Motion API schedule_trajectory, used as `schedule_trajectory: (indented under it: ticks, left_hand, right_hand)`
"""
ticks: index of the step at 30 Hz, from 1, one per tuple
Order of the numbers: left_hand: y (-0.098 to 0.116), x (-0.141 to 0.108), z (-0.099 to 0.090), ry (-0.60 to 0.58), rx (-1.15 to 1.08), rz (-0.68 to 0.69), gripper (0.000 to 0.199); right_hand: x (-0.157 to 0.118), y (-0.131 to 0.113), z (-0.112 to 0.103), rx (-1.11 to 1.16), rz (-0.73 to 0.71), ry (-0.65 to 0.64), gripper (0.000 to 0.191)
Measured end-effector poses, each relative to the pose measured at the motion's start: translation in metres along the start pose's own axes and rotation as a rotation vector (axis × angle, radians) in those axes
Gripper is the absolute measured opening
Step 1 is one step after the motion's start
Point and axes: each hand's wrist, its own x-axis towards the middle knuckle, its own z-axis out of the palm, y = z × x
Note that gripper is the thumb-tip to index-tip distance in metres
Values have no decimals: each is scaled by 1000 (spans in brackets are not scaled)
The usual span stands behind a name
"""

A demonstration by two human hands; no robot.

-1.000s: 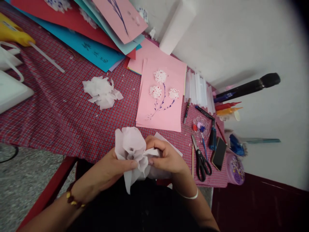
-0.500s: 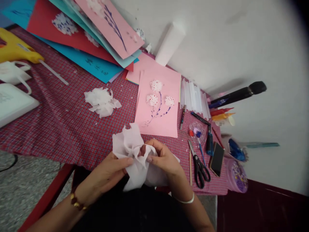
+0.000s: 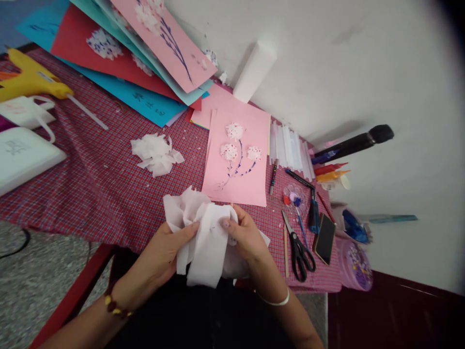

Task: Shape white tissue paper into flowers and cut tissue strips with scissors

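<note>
Both hands hold white tissue paper [image 3: 207, 237] in front of my body, at the near edge of the table. My left hand [image 3: 165, 249] pinches its left side, thumb on top. My right hand [image 3: 247, 235] grips the right side between thumb and fingers; part of those fingers is hidden behind the paper. A wide strip hangs down between the hands. Just beyond lies a pink sheet [image 3: 214, 186] with white, red-flecked paper blossoms [image 3: 228, 151] on a painted stem. To its left is a torn, crumpled tissue piece [image 3: 156, 154].
Black-handled scissors [image 3: 298, 252], a phone [image 3: 325, 238] and a paint palette [image 3: 295, 198] lie at the right. Glue sticks [image 3: 288, 145] rest by the wall. At the left are a yellow glue gun [image 3: 36, 77], a white box [image 3: 27, 155] and stacked coloured cards [image 3: 131, 99].
The tissue has been turned and spread: the gap in its middle is gone, and a broad flat strip now hangs toward me. Both hands stay on it.
</note>
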Motion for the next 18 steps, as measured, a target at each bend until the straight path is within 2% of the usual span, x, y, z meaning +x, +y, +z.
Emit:
schedule_trajectory:
  ticks: [3,6,9,13,18]
  left_hand:
    - [0,-1,0,-18,21,-35,48]
    - [-1,-2,0,-129,75,-48,49]
    - [-3,-4,3,-210,182,-4,49]
    - [-2,-7,12,-152,225,16,40]
    - [6,-10,12,-170,86,-53,29]
  right_hand:
    - [-2,0,0,-26,23,-19,31]
    - [-3,1,-1,-43,-10,-18,29]
    - [-3,4,-2,-45,-60,-43,26]
    - [-2,8,-2,-67,-61,-41,27]
    - [0,4,0,9,17,-5,32]
